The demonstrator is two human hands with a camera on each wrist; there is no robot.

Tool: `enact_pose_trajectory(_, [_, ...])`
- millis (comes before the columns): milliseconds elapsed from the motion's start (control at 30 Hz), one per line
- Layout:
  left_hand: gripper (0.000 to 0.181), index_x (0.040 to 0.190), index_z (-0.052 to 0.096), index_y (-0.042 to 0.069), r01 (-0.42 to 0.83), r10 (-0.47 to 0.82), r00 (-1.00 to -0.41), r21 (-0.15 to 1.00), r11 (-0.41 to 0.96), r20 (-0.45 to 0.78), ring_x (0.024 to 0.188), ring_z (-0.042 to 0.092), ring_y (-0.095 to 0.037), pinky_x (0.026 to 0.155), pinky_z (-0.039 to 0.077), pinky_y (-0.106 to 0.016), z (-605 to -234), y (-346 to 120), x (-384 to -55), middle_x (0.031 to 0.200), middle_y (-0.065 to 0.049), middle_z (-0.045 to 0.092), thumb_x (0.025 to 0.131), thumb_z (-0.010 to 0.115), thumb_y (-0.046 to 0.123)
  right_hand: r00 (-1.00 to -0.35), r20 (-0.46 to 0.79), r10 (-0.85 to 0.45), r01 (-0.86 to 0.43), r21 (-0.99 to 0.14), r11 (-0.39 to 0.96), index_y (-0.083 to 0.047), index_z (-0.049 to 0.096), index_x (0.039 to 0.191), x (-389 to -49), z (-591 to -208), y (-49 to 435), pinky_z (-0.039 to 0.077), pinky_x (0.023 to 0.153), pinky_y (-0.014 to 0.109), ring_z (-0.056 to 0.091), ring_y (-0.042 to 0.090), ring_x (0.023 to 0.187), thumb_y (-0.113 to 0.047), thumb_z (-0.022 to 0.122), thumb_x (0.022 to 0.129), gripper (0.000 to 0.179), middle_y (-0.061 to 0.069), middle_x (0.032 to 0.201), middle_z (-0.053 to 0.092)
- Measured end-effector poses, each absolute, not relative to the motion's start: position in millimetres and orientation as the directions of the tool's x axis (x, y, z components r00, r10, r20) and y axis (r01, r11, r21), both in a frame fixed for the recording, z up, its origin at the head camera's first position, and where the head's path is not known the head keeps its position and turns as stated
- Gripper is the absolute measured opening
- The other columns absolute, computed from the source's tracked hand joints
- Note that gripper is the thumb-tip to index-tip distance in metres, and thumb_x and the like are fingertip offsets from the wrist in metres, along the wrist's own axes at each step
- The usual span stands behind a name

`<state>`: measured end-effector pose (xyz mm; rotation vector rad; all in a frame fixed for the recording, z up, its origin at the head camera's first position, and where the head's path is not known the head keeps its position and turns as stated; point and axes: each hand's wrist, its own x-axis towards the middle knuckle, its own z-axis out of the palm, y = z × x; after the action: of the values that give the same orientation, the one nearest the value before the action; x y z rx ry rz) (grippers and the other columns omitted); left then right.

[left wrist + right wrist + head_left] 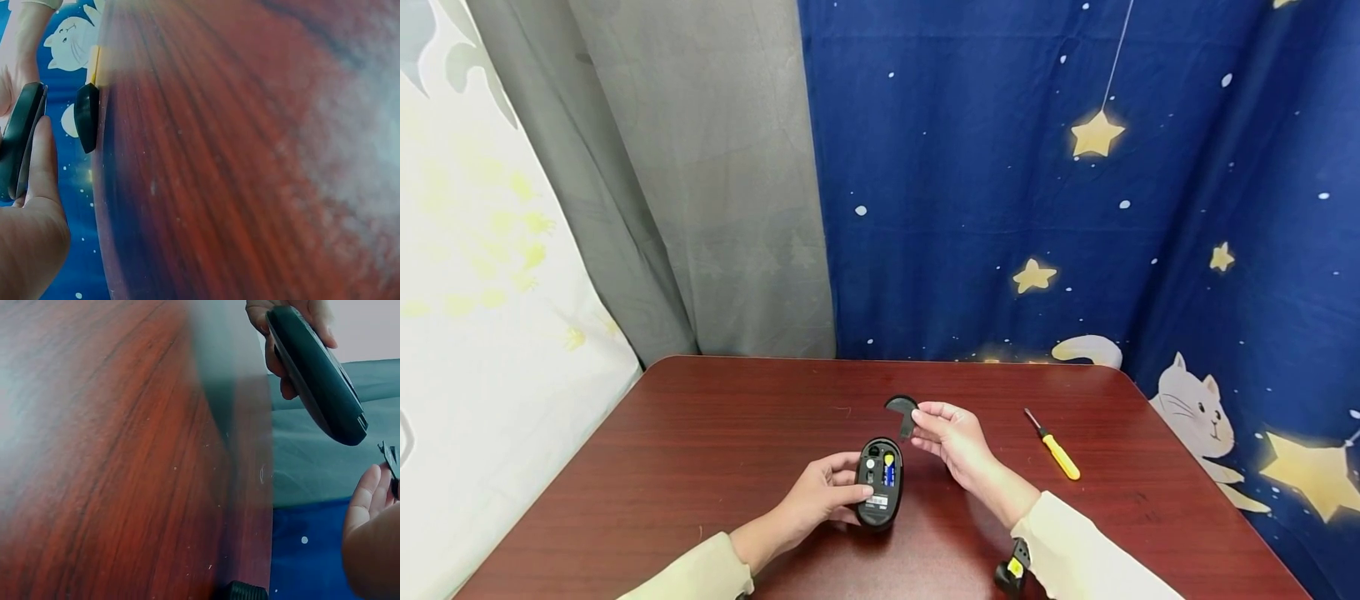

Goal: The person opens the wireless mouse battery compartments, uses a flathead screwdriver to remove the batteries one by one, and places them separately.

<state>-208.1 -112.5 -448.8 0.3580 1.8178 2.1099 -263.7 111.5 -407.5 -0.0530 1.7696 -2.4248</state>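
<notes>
My left hand [829, 492] grips a black computer mouse [880, 512], its underside turned up. The thumb lies across the label side and the fingers are along the left edge. An uncovered battery slot in the mouse shows a blue and yellow battery [889, 472]. Just right of the mouse's far end, my right hand [953, 442] pinches a thin black battery cover [901, 407], apart from the mouse. In the right wrist view, the mouse [315, 378] appears side-on, and the cover [392, 464] is partly cut off by the frame edge.
A screwdriver [1060, 457] with a yellow handle lies on the right part of the dark red table [737, 417]. A black wrist device [1011, 575] hangs at the right sleeve. Grey and blue star-patterned curtains [962, 208] stand behind the table.
</notes>
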Motion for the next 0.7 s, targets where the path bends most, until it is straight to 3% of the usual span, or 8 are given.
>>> enact_pose_trajectory(700, [0.06,0.137,0.04,-0.012,-0.083,0.403,-0.915,0.987,-0.135,-0.022,0.083,0.069,-0.024,0.065,0.059,-0.037,-446,-118,-204,0.107,-0.021,0.067,0.088,0.069,0.005,-0.994,-0.047,-0.097,0.075,-0.949,-0.305,0.013,0.057,0.118,-276,-412,99,0.057,0.075,0.038,0.069,0.021,0.08,0.007,0.062,0.089,0.03,0.014,0.096,0.069])
